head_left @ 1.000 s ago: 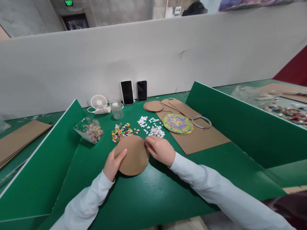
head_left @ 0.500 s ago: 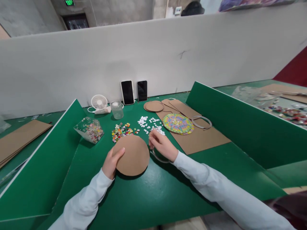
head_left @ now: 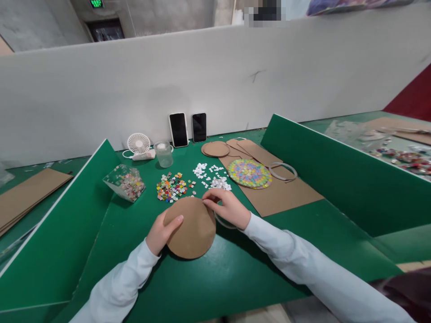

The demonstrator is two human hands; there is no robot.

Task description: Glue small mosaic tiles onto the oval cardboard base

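Observation:
My left hand (head_left: 164, 232) grips a round cardboard disc (head_left: 191, 233) by its left side, thumb lying on top and fingers underneath. The disc is tilted above the table, its brown face bare. At the disc's upper right edge, my right hand (head_left: 227, 206) is closed in a pinch; what its fingertips hold is too small to make out. Part of a pale thin ring or coil (head_left: 225, 221) shows under that hand. Just beyond the disc lie a pile of coloured mosaic tiles (head_left: 172, 186) and loose white tiles (head_left: 219, 182).
A tile-covered disc (head_left: 249, 173) and a pale coil (head_left: 283, 172) lie on a cardboard sheet (head_left: 286, 199) at right. Cardboard discs (head_left: 215, 149), two phones (head_left: 178, 130), a small fan (head_left: 139, 143), a cup (head_left: 164, 154) and a clear tile container (head_left: 126, 183) stand behind. Green dividers (head_left: 336, 179) flank the table.
The disc has moved slightly right and toward me in my left hand. My right hand has shifted left, and its fingertips now meet the disc's upper right edge.

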